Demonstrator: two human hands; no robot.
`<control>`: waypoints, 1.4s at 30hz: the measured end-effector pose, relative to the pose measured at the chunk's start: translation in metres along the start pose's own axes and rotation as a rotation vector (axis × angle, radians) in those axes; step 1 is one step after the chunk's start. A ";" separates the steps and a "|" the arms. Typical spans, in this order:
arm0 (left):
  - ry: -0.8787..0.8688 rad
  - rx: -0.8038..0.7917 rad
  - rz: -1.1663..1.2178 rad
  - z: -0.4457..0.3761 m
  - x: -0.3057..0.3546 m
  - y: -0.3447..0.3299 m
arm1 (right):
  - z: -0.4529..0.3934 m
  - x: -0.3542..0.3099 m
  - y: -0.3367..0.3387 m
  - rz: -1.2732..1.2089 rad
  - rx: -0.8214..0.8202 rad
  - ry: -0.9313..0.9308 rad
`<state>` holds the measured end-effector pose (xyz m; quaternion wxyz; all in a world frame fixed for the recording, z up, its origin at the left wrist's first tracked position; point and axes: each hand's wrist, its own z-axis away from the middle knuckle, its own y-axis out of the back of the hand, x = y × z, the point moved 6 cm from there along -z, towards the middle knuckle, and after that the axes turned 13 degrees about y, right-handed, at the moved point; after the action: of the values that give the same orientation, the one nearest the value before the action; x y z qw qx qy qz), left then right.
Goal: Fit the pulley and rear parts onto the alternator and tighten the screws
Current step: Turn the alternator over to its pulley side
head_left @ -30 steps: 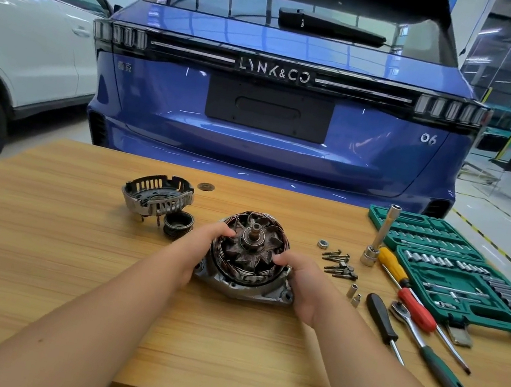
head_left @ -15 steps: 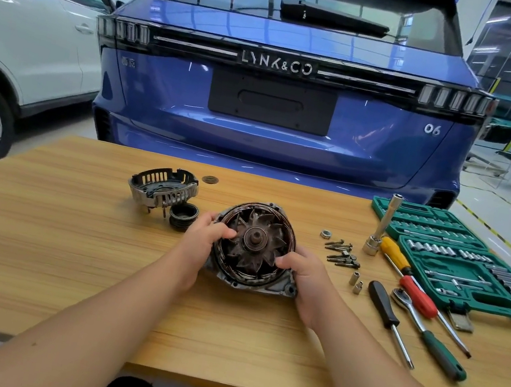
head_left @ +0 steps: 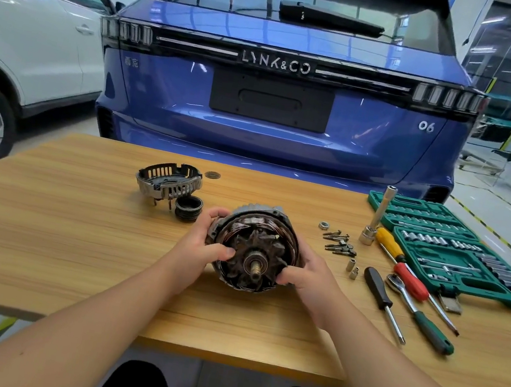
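Observation:
The alternator body (head_left: 255,244) with copper windings, rotor fan and shaft is tipped up towards me above the wooden table (head_left: 67,245). My left hand (head_left: 204,245) grips its left rim, thumb on the windings. My right hand (head_left: 308,276) grips its right rim. The black grooved pulley (head_left: 188,208) stands on the table to the left. Behind the pulley lies the rear housing with its black slotted cover (head_left: 169,180). A nut (head_left: 323,225) and several screws (head_left: 339,242) lie to the right.
An upright socket extension (head_left: 378,215), yellow, red and black screwdrivers (head_left: 379,293), a green-handled ratchet (head_left: 420,316) and two small sockets (head_left: 352,266) lie right of the alternator. An open green socket case (head_left: 461,260) sits at the far right. A blue car (head_left: 281,95) stands behind the table.
Both hands have lifted and tilted the alternator from flat on the table until its shaft end faces me.

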<state>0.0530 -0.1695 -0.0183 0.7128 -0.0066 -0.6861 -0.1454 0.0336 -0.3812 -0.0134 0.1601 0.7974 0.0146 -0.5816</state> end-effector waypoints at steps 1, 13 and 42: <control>-0.012 -0.001 -0.019 0.003 0.001 -0.001 | 0.002 -0.002 0.001 0.031 -0.004 0.003; -0.148 0.112 -0.227 0.008 0.010 -0.006 | -0.006 0.006 0.011 0.152 0.028 -0.027; -0.513 0.409 -0.661 0.024 0.022 -0.038 | -0.014 -0.035 -0.009 0.410 0.617 0.162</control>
<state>0.0222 -0.2054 -0.0025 0.4220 0.3174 -0.8201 -0.2203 0.0330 -0.3629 0.0210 0.0237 0.8378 -0.3086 -0.4498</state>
